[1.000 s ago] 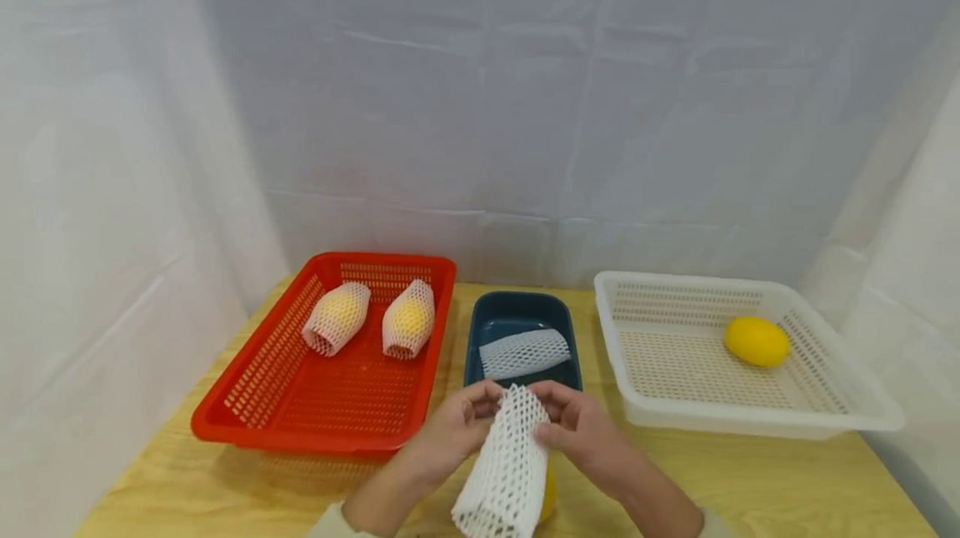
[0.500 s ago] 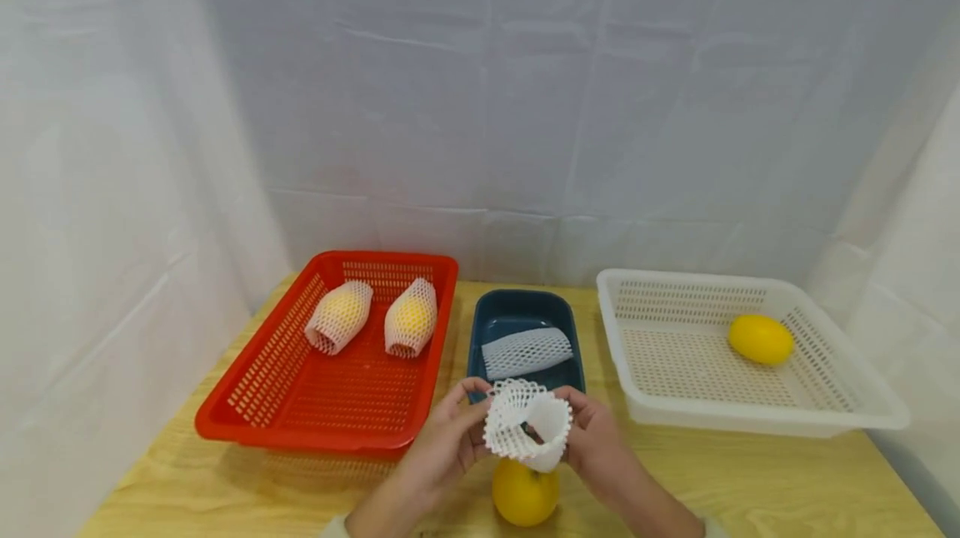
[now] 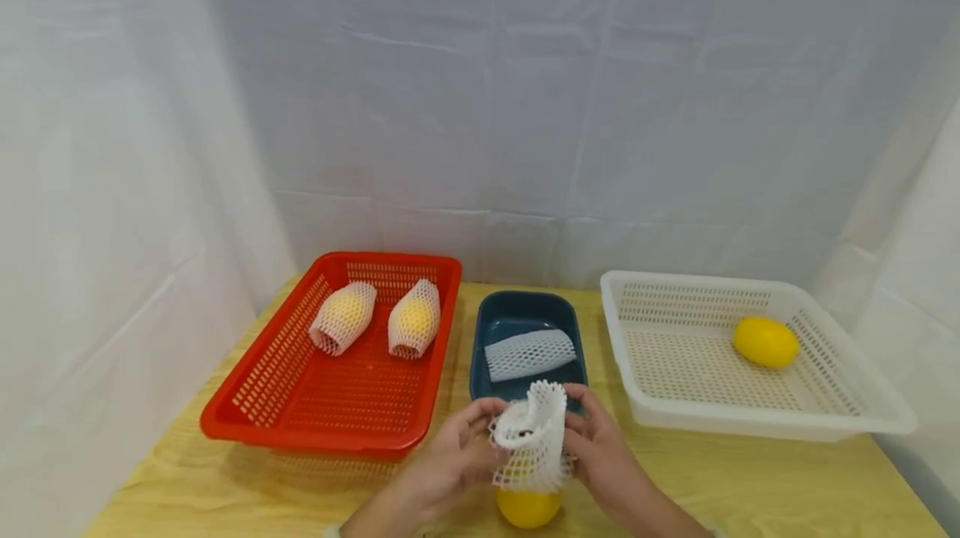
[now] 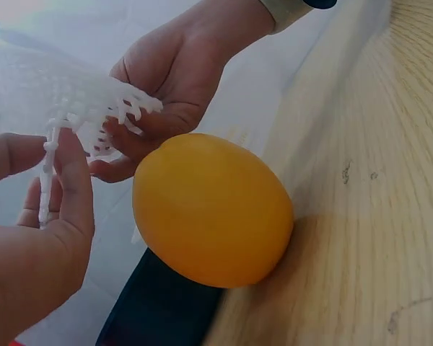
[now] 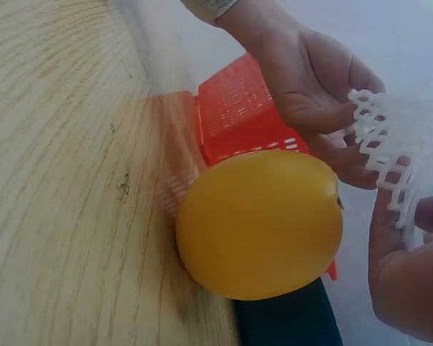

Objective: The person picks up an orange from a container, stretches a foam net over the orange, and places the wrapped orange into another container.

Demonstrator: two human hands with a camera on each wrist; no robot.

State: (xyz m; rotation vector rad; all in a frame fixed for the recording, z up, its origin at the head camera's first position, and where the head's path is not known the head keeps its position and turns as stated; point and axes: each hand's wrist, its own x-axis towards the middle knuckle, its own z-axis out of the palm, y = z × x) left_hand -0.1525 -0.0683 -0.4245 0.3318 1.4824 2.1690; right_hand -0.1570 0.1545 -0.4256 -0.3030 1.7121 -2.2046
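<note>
A: Head view: your left hand point(image 3: 456, 455) and right hand point(image 3: 603, 450) hold the white foam net point(image 3: 553, 430) between them.
B: And the yellow fruit point(image 3: 528, 511) sits directly below your grip, its top hidden by the net.
A: Left wrist view: your left thumb and fingers pinch the net's edge; the fruit rests on the table point(image 4: 368, 216), apart from that pinch.
B: Right wrist view: your right hand pinches the rim too, with the fruit beneath the net, outside both grips.
</note>
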